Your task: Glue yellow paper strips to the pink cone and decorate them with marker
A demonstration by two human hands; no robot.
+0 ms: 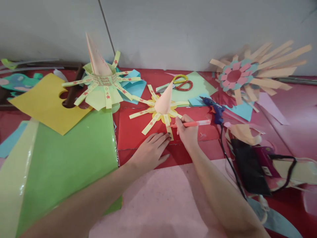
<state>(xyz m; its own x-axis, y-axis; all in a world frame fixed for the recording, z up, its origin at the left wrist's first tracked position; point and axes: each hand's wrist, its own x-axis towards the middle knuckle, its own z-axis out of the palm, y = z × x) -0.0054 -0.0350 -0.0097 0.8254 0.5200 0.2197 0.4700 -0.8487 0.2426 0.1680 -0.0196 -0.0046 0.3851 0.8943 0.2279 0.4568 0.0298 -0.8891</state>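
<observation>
Two bare hands meet at a yellow paper flower lying on a red sheet, just left of and slightly beyond the right hand's grip. That right hand pinches a red pen between thumb and fingers, its barrel pointing off to the right and its tip at the nearest pale strip; whether the tip actually touches the paper is hard to make out. To the left of this grip, the left hand lies palm down, fingers stretched out nearly side by side, fingertips on the near end of the same strip.

A pale paper cone stands upright on the flower, beyond and left of the pinch. Farther beyond the grip lie scissors with yellow and red handles. A blue glue gun sits to its right and a little beyond. Well off to the left and farther back stands a larger cone craft with starred strips, and nearer, left of both hands, spreads a green sheet.
</observation>
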